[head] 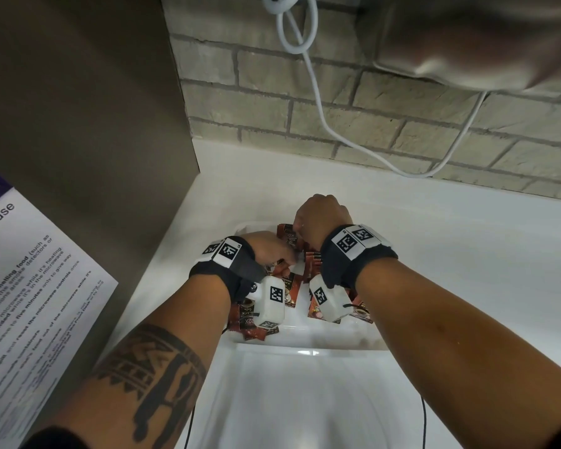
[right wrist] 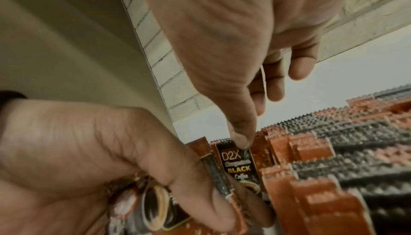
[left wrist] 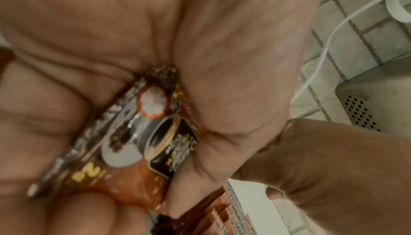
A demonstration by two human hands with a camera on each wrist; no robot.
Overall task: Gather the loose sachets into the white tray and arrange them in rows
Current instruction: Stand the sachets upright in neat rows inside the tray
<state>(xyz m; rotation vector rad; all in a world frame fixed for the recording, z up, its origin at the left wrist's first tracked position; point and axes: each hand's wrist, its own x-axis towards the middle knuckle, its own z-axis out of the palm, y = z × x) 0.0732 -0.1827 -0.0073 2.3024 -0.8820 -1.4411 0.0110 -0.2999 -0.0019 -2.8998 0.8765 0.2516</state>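
Orange-brown foil: the sachets lie in the white tray, under and between our two hands; print on them reads "D2X" and "BLACK Coffee".
Rows: in the right wrist view we see sachets standing on edge, overlapped in lines, on the little-finger side of our right thumb.
Held sachets: a few sachets sit in our left palm, edges stacked.
Left hand: our left hand curls round that small stack, thumb and fingers closed on it, just above the tray's left part.
Right hand: our right hand is over the tray's far part, fingers bent downward; its thumb tip touches the top edge of one upright sachet. We cannot tell whether a finger pinches it from behind.
Hands together: the two nearly touch, left knuckles just below the right thumb.
Tray: white, on a white counter.
Beyond the right hand: a brick wall with a white cable hanging down it.
Left of the left hand: a beige panel and a printed notice.
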